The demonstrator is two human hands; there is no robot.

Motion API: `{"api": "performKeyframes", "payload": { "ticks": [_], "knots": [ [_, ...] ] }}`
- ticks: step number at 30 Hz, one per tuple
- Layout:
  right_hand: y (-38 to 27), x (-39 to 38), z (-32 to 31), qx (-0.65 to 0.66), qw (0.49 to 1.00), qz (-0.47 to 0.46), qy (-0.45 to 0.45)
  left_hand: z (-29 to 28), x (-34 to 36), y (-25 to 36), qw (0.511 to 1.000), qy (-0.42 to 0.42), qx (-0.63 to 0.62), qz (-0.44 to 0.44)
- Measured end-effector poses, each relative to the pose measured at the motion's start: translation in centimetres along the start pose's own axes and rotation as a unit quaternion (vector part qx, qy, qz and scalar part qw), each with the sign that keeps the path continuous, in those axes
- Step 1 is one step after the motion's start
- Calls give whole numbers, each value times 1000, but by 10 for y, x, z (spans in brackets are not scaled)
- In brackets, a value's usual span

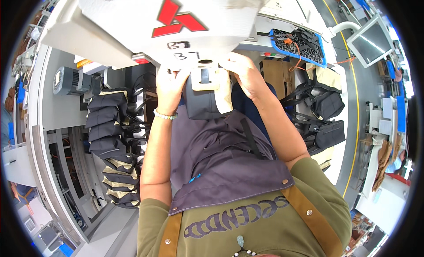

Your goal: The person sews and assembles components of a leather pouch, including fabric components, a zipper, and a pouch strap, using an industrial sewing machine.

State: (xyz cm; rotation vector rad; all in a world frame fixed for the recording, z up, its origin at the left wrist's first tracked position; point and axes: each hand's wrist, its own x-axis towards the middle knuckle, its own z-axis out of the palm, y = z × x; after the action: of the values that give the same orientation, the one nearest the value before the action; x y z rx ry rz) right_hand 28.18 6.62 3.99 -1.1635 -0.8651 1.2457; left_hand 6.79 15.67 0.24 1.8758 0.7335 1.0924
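A black bag with a cream panel [199, 104] hangs beneath the head of a large pale machine [216, 18], with a small cream plate with a dark slot [205, 84] at its top. My left hand [172, 89] is closed at the bag's left upper edge, its fingertips partly hidden under the machine head. My right hand [243, 76] grips the bag's right upper edge beside the cream panel, fingers curled close to the machine. The bag's far side is hidden.
Stacked black and cream bags [108, 129] line the left; more bags [324, 133] lie at the right. A blue tray of black parts [321, 58] and a screen on an arm [371, 40] stand at upper right. A motor [64, 82] sits at left.
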Motion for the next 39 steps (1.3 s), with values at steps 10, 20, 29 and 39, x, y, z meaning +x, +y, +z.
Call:
{"api": "performKeyframes", "payload": {
  "ticks": [10,20,29,39],
  "knots": [
    [-4,-8,15,29,998,2,55,-3,7,18,989,-11,-134,-64],
    [5,-5,21,49,995,-30,81,-12,6,1,998,-47,29,-8],
    [14,-5,15,69,994,-50,68,-8,7,7,984,-31,-136,-108],
    [13,-7,18,64,993,-58,79,-10,-2,0,993,-33,-81,-81]
  ]
}}
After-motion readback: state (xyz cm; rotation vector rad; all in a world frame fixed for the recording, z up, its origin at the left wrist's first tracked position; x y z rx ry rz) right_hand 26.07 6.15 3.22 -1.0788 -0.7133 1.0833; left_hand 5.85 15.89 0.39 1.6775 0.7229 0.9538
